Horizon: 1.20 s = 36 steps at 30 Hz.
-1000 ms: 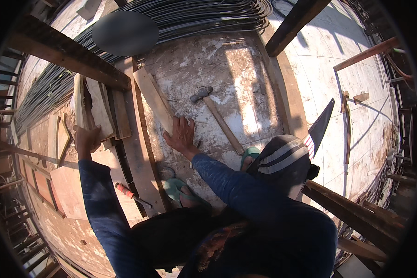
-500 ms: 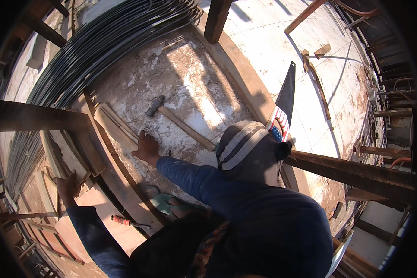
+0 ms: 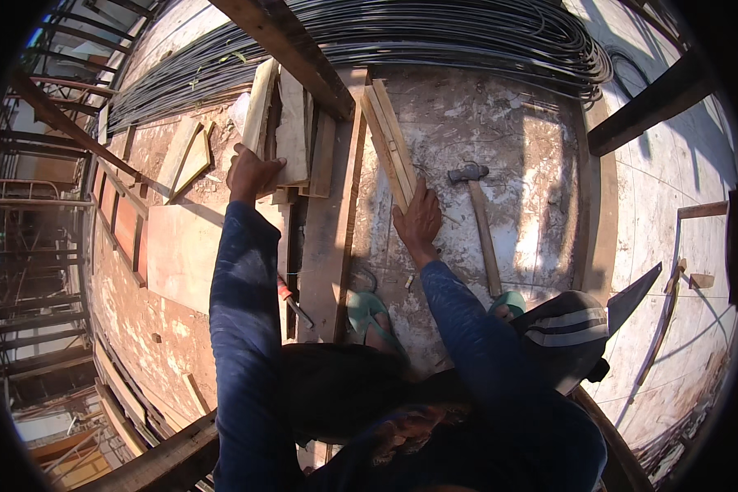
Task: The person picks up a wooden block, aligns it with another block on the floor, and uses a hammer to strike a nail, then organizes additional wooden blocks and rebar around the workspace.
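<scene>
At the near end of a pale wooden board (image 3: 260, 102), my left hand (image 3: 252, 174) is closed round the wood, its thumb lying toward a second board (image 3: 293, 135) beside it. My right hand (image 3: 418, 217) has its fingers wrapped over the near end of a pair of thin wood strips (image 3: 392, 143), which slant away from me on the dusty ground. The underside of that grip is hidden. A hammer (image 3: 485, 234) with a wooden handle lies just right of my right hand. Between my hands runs a long thick plank (image 3: 333, 221).
Black coiled bars (image 3: 467, 37) stretch across the back. A dark timber post (image 3: 291, 53) slants over the boards. A red-handled tool (image 3: 285, 289) lies by the plank's left edge. On the right are a handsaw (image 3: 634, 299) and a dark post (image 3: 652, 107). A flat panel (image 3: 184, 254) lies left.
The view has swung to the left. My right hand has come down onto the thin strips' near end. My left hand stays at the end of the boards.
</scene>
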Motion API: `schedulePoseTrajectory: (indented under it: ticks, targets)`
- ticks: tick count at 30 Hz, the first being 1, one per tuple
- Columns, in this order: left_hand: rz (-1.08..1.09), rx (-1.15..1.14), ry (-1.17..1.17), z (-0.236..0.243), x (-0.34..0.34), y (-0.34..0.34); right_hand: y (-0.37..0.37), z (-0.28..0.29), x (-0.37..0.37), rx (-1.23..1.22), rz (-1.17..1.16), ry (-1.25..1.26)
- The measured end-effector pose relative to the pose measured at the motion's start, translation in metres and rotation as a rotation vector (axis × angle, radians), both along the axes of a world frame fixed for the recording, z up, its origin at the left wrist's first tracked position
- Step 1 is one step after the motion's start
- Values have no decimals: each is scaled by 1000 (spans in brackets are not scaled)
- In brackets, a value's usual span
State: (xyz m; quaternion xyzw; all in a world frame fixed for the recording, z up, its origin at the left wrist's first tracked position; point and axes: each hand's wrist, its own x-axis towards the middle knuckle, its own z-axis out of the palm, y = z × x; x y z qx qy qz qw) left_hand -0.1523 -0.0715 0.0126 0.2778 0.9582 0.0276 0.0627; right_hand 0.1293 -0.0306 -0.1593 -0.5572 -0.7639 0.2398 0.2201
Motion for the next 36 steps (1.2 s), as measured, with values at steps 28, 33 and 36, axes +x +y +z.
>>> schedulePoseTrajectory:
  ticks: [28,33,36]
  targets:
    - [-563,584,298,67,63,33,8,23,0,-105,-32,714]
    - [-623,758,195,64,164,41,-1,138,-24,120,-46,1020]
    - [-704,948,-181,94,185,42,-9,169,-23,381,110,916]
